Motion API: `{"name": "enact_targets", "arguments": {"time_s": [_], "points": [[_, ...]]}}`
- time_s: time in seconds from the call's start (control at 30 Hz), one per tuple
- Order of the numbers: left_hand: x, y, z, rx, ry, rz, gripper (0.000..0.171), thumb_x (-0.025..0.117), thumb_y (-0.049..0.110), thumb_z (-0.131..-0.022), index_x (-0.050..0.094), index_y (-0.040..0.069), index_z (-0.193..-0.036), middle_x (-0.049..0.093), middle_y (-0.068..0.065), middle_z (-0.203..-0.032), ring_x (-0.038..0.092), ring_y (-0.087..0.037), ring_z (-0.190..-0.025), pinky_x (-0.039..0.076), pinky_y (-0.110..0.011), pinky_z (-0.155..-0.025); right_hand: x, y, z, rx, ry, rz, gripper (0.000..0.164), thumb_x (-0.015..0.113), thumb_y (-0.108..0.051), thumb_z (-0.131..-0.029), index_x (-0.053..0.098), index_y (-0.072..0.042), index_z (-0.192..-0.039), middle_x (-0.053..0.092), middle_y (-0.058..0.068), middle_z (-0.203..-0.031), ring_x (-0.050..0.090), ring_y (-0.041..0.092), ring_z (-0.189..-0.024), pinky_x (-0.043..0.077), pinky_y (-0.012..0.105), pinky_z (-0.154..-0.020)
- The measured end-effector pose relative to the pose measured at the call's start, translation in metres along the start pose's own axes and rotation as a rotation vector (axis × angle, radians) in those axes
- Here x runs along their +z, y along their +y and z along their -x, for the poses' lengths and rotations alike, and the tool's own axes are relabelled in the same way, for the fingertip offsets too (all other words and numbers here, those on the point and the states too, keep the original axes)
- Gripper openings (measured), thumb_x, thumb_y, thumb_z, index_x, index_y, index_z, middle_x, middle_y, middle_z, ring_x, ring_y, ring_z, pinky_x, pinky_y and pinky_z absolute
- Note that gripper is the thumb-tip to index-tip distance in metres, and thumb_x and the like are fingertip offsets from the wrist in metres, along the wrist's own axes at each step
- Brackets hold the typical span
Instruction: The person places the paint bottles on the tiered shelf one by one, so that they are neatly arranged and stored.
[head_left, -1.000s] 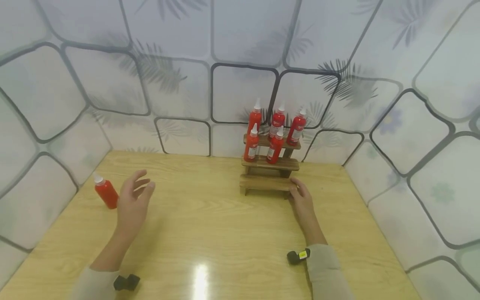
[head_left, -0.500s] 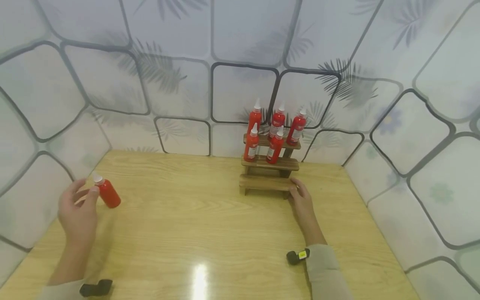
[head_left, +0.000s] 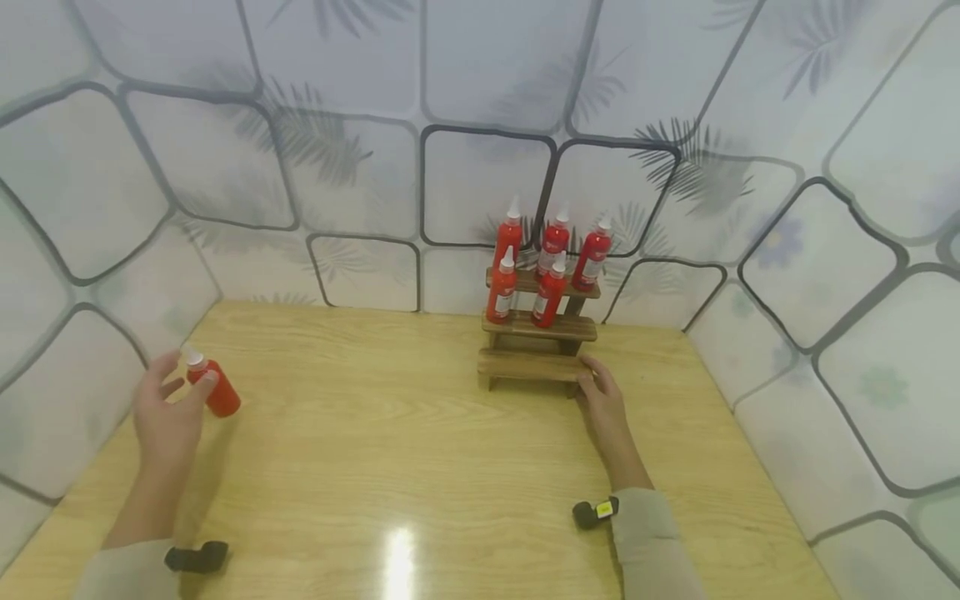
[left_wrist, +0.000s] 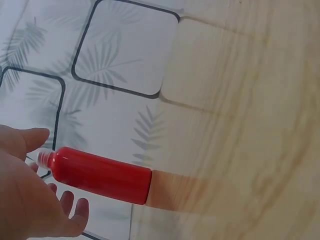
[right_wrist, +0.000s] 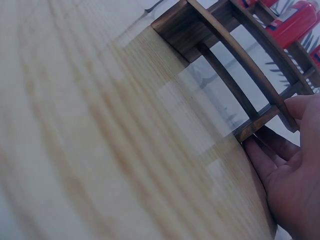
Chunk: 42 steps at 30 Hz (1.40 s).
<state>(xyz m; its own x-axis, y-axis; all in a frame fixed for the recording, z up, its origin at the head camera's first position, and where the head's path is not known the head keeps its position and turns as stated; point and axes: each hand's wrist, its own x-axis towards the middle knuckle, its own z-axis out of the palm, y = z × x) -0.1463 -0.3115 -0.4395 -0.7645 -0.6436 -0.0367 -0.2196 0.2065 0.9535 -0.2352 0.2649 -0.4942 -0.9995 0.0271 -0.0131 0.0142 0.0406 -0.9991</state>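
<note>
At the table's left side a red squeeze bottle [head_left: 222, 396] with a white pointed cap stands upright. My left hand [head_left: 168, 425] is at its outer side, thumb and fingers spread about the cap and neck. The left wrist view shows that hand [left_wrist: 30, 200] with a gap between its fingers and the bottle [left_wrist: 102, 175]. My right hand [head_left: 603, 408] holds the right end of the lowest step of a brown wooden tiered stand [head_left: 525, 364]. In the right wrist view its thumb lies on the step, its other fingers by the end leg [right_wrist: 257, 124].
Three red bottles [head_left: 554, 247] stand on the stand's top step and two more [head_left: 550, 298] on the middle one. Patterned walls [head_left: 360, 183] close off the back and both sides of the wooden table [head_left: 375, 450].
My left hand has moved left past the bottle to its outer side, then slightly right, closer around the neck. The right hand and the stand have stayed in place.
</note>
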Motion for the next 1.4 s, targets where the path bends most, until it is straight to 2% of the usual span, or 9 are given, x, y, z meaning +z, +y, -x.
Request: {"name": "enact_targets", "arguments": {"time_s": [0.13, 0.27, 0.47, 0.57, 0.67, 0.9, 1.0, 1.23, 1.4], "points": [[0.003, -0.005, -0.004, 0.017, -0.019, -0.033, 0.061, 0.066, 0.023, -0.097, 0.043, 0.025, -0.153, 0.038, -0.003, -0.158, 0.045, -0.017, -0.129, 0.042, -0.006, -0.072, 0.001, -0.007, 0.003, 0.007, -0.007, 0.009, 0.051, 0.046, -0.021, -0.108, 0.034, -0.004, -0.155, 0.022, 0.011, -0.166, 0.028, 0.033, -0.151, 0.034, 0.043, -0.12], [0.007, -0.006, -0.004, 0.028, -0.024, -0.034, 0.062, 0.065, 0.023, -0.098, 0.039, 0.024, -0.154, 0.039, -0.003, -0.158, 0.045, -0.011, -0.122, 0.042, -0.015, -0.087, 0.0, -0.001, -0.001, 0.015, 0.008, 0.019, 0.05, 0.047, -0.025, -0.108, 0.037, -0.009, -0.154, 0.023, 0.008, -0.166, 0.031, 0.031, -0.15, 0.036, 0.041, -0.119], [0.01, -0.004, -0.007, 0.031, -0.065, -0.032, 0.068, 0.063, 0.021, -0.099, 0.029, 0.024, -0.158, 0.03, -0.004, -0.165, 0.037, -0.027, -0.142, 0.03, -0.038, -0.119, -0.003, 0.012, -0.005, -0.031, 0.025, 0.077, 0.051, 0.047, -0.033, -0.107, 0.039, -0.013, -0.153, 0.025, 0.007, -0.166, 0.033, 0.031, -0.149, 0.037, 0.042, -0.118], [0.012, -0.003, -0.009, 0.027, -0.074, -0.046, 0.069, 0.06, 0.017, -0.1, 0.025, 0.021, -0.159, 0.028, -0.009, -0.165, 0.034, -0.032, -0.147, 0.026, -0.042, -0.124, -0.002, 0.014, -0.006, -0.047, 0.035, 0.056, 0.051, 0.048, -0.032, -0.107, 0.04, -0.011, -0.153, 0.026, 0.008, -0.165, 0.034, 0.032, -0.148, 0.038, 0.042, -0.118], [0.013, -0.003, -0.011, 0.018, -0.08, -0.057, 0.07, 0.059, 0.015, -0.1, 0.023, 0.02, -0.159, 0.027, -0.012, -0.166, 0.033, -0.033, -0.148, 0.028, -0.043, -0.124, -0.001, 0.014, -0.006, -0.044, 0.034, 0.016, 0.05, 0.049, -0.029, -0.107, 0.04, -0.008, -0.152, 0.026, 0.009, -0.165, 0.033, 0.032, -0.148, 0.037, 0.042, -0.118], [0.019, 0.0, -0.004, 0.051, -0.075, -0.041, 0.064, 0.061, 0.012, -0.099, 0.032, 0.021, -0.155, 0.036, -0.011, -0.161, 0.04, -0.027, -0.142, 0.039, -0.041, -0.118, -0.004, 0.014, -0.006, 0.0, 0.007, 0.091, 0.052, 0.048, -0.032, -0.107, 0.037, -0.013, -0.155, 0.025, 0.005, -0.166, 0.026, 0.031, -0.152, 0.033, 0.044, -0.121], [0.026, 0.007, 0.003, 0.095, -0.086, -0.029, 0.063, 0.063, 0.014, -0.098, 0.035, 0.023, -0.153, 0.04, -0.009, -0.158, 0.046, -0.023, -0.136, 0.043, -0.037, -0.114, -0.004, 0.012, -0.007, 0.003, 0.007, 0.068, 0.052, 0.048, -0.029, -0.107, 0.037, -0.011, -0.155, 0.025, 0.007, -0.166, 0.027, 0.031, -0.152, 0.032, 0.044, -0.122], [0.047, 0.026, 0.028, 0.254, -0.158, 0.059, 0.057, 0.069, 0.017, -0.096, 0.042, 0.019, -0.145, 0.05, -0.005, -0.144, 0.052, -0.005, -0.113, 0.047, -0.009, -0.092, -0.002, 0.013, -0.008, -0.016, 0.042, 0.068, 0.051, 0.05, -0.032, -0.107, 0.041, -0.013, -0.153, 0.031, 0.006, -0.164, 0.035, 0.028, -0.148, 0.038, 0.039, -0.118], [0.069, 0.039, 0.048, 0.35, -0.249, 0.135, 0.054, 0.071, 0.014, -0.094, 0.045, 0.017, -0.142, 0.053, -0.007, -0.141, 0.055, -0.007, -0.113, 0.048, -0.009, -0.091, -0.002, 0.015, -0.007, -0.045, 0.042, 0.074, 0.052, 0.05, -0.035, -0.106, 0.042, -0.012, -0.152, 0.032, 0.007, -0.163, 0.037, 0.029, -0.147, 0.039, 0.041, -0.117]]}}
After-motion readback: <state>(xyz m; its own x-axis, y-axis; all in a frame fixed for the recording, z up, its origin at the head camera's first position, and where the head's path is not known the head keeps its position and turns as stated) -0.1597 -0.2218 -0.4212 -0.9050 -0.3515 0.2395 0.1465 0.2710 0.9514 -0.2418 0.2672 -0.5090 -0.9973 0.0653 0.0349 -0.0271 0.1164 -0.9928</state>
